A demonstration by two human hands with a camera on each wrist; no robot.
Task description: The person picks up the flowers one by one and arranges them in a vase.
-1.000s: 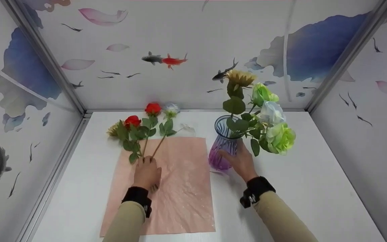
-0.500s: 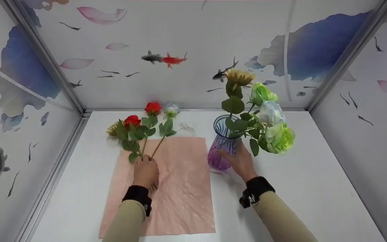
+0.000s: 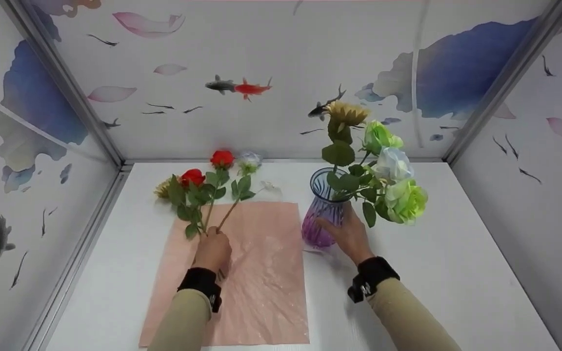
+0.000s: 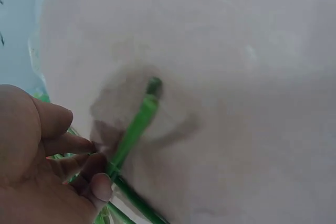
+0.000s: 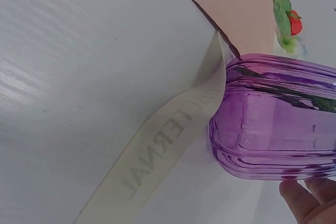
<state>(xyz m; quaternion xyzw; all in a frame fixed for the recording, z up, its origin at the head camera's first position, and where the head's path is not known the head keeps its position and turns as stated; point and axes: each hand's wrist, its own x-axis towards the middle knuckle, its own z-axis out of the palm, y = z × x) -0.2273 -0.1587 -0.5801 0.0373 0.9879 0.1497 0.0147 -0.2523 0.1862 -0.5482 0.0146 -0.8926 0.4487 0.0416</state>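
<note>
My left hand point(image 3: 212, 251) grips several flower stems over a pink wrapping sheet point(image 3: 266, 278); the left wrist view shows green stem ends point(image 4: 137, 129) sticking out past the curled fingers. Beyond this hand fan out two red roses point(image 3: 193, 177), a pale bluish flower point(image 3: 249, 161) and a yellowish flower point(image 3: 163, 189). To the right, my right hand point(image 3: 353, 236) holds a blue-to-purple glass vase point(image 3: 319, 226) round its side, thumb in front. The vase carries a golden flower point(image 3: 348, 113), green roses point(image 3: 408, 201) and a pale blue rose point(image 3: 393, 164).
A pale lettered ribbon point(image 5: 168, 135) lies at the vase's base on the white table point(image 3: 437, 292). Something clear and thin point(image 3: 271, 186) lies behind the sheet. Printed panels point(image 3: 281, 48) enclose the table at the back and both sides.
The pink sheet has slid slightly towards me. My left hand has shifted a little, with the stems still in it. My right hand and the vase stay in place.
</note>
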